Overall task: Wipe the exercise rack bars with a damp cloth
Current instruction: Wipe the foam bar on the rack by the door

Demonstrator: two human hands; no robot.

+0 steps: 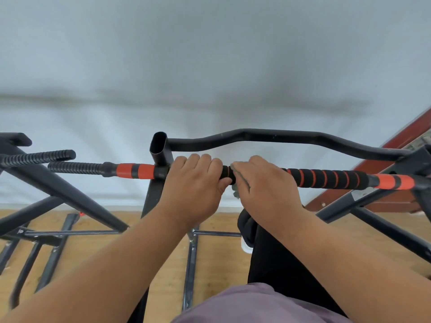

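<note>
A black exercise rack fills the view from above. Its top pull-up bar (pixel 326 178) runs left to right, padded in black foam with orange stripes and orange end bands. My left hand (pixel 196 183) grips this bar just right of the open-topped upright post (pixel 159 148). My right hand (pixel 263 185) sits right beside it, curled over the bar with a greyish cloth (pixel 235 192) under the palm; only a small scrap of cloth shows below the bar.
A curved black bar (pixel 268 136) runs behind the padded bar, close to a white wall. Ribbed black handles (pixel 70 166) stick out at the left. Black frame legs (pixel 191 264) cross the wooden floor below. A dark red door frame (pixel 396 148) stands at the right.
</note>
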